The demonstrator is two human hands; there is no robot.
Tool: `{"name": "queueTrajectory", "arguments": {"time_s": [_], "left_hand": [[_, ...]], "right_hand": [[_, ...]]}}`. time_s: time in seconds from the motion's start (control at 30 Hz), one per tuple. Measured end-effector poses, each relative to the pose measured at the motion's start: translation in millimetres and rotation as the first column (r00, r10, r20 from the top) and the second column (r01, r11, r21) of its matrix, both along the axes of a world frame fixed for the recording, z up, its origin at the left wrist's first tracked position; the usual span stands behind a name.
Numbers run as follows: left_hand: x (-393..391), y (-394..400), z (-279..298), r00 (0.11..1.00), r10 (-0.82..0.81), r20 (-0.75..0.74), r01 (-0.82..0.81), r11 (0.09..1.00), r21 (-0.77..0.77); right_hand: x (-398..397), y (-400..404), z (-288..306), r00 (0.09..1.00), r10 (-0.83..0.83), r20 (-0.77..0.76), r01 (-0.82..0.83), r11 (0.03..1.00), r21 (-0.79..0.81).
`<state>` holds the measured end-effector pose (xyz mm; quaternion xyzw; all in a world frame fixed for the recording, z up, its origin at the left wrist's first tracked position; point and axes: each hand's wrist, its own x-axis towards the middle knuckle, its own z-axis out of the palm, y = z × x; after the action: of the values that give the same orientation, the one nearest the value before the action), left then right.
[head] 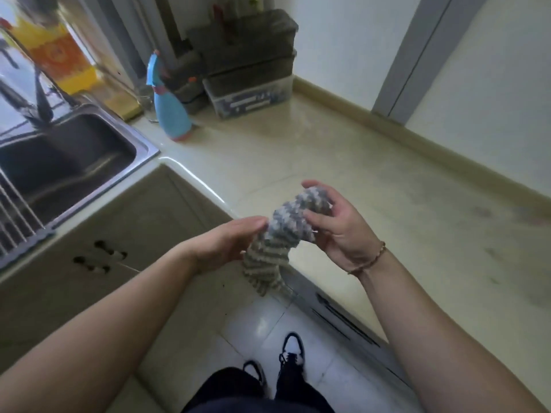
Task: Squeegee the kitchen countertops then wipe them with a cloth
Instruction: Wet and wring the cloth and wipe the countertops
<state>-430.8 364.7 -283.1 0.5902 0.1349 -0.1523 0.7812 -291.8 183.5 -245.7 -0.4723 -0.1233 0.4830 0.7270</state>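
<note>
A grey-and-white striped cloth (278,239) hangs bunched between both hands over the front edge of the beige countertop (387,189). My right hand (340,225) grips the cloth's upper end, thumb and fingers curled around it. My left hand (229,242) touches the cloth's left side with fingers held fairly straight; how it holds the cloth underneath is hidden. The cloth's lower end dangles free above the floor. No squeegee is in view.
A blue spray bottle (170,105) stands at the counter's back left beside a steel sink (68,162). Stacked dark storage boxes (247,64) fill the back corner. A low backsplash (417,135) borders the wall. Cabinet doors (98,248) and my feet lie below.
</note>
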Motion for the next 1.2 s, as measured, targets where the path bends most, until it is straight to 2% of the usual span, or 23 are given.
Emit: {"name": "queueTrajectory", "arguments": {"time_s": [0.13, 0.23, 0.3, 0.43, 0.5, 0.6, 0.7, 0.77, 0.8, 0.87, 0.9, 0.93, 0.97, 1.0, 1.07, 1.13, 1.2], "left_hand": [[2.3, -36.0, 16.5, 0.995, 0.068, 0.066, -0.067, 0.997, -0.026], [-7.5, -46.6, 18.4, 0.988, 0.095, 0.121, -0.077, 0.987, -0.143], [-17.5, -57.0, 15.0, 0.988, 0.077, 0.131, -0.043, 0.968, -0.246], [-30.1, -92.3, 10.6, 0.993, -0.054, 0.106, 0.099, 0.876, -0.473], [-27.6, -114.1, 11.3, 0.988, -0.115, 0.099, 0.149, 0.843, -0.516], [-13.9, -147.8, 17.5, 0.992, -0.097, 0.080, 0.126, 0.793, -0.596], [8.1, -188.0, 17.0, 0.991, -0.046, 0.125, 0.110, 0.811, -0.575], [25.3, -221.6, 17.5, 0.998, -0.025, 0.053, 0.050, 0.835, -0.548], [35.3, -240.1, 17.7, 0.997, -0.056, 0.053, 0.075, 0.849, -0.523], [54.7, -276.9, 22.5, 0.971, -0.151, 0.186, 0.218, 0.882, -0.418], [64.7, -292.1, 24.9, 0.954, -0.144, 0.265, 0.247, 0.876, -0.415], [74.1, -302.6, 27.4, 0.943, -0.148, 0.299, 0.278, 0.843, -0.460], [81.8, -311.2, 31.8, 0.949, -0.138, 0.283, 0.270, 0.822, -0.502], [89.8, -321.7, 34.6, 0.959, -0.125, 0.255, 0.250, 0.798, -0.549], [101.8, -337.8, 31.6, 0.977, -0.043, 0.210, 0.157, 0.810, -0.566], [109.9, -348.1, 30.7, 0.974, 0.096, 0.205, 0.007, 0.893, -0.450], [116.6, -354.9, 36.4, 0.973, 0.169, 0.157, -0.104, 0.929, -0.356]], "right_hand": [[-13.1, -10.9, 17.2, 0.983, -0.139, 0.117, 0.143, 0.989, -0.028], [-17.5, -28.0, 20.1, 0.963, -0.245, 0.116, 0.251, 0.967, -0.045], [-20.2, -42.6, 19.8, 0.962, -0.259, 0.087, 0.264, 0.963, -0.051], [-28.2, -80.0, 26.3, 0.996, -0.077, -0.052, 0.083, 0.990, 0.118], [-28.8, -99.4, 33.1, 0.998, 0.026, -0.062, -0.015, 0.985, 0.174], [-17.5, -128.9, 44.4, 0.995, 0.094, -0.017, -0.089, 0.981, 0.172], [-0.8, -163.3, 57.7, 0.992, 0.063, 0.108, -0.063, 0.998, -0.006], [7.9, -187.6, 60.8, 0.984, 0.058, 0.168, -0.042, 0.994, -0.101], [13.1, -199.8, 61.7, 0.972, 0.068, 0.225, -0.036, 0.989, -0.142], [29.3, -226.2, 65.2, 0.925, 0.117, 0.361, -0.041, 0.977, -0.211], [41.5, -240.6, 67.1, 0.913, 0.119, 0.390, -0.038, 0.977, -0.210], [55.9, -255.5, 68.3, 0.925, 0.080, 0.372, -0.019, 0.986, -0.164], [71.1, -270.6, 66.5, 0.961, -0.007, 0.276, 0.030, 0.996, -0.079], [84.2, -285.0, 64.2, 0.988, -0.110, 0.109, 0.107, 0.994, 0.037], [100.3, -305.2, 45.7, 0.962, -0.203, -0.181, 0.239, 0.950, 0.202], [94.9, -312.1, 21.9, 0.954, -0.105, -0.279, 0.149, 0.978, 0.142], [83.7, -313.5, 5.2, 0.963, 0.055, -0.264, -0.054, 0.998, 0.012]]}}
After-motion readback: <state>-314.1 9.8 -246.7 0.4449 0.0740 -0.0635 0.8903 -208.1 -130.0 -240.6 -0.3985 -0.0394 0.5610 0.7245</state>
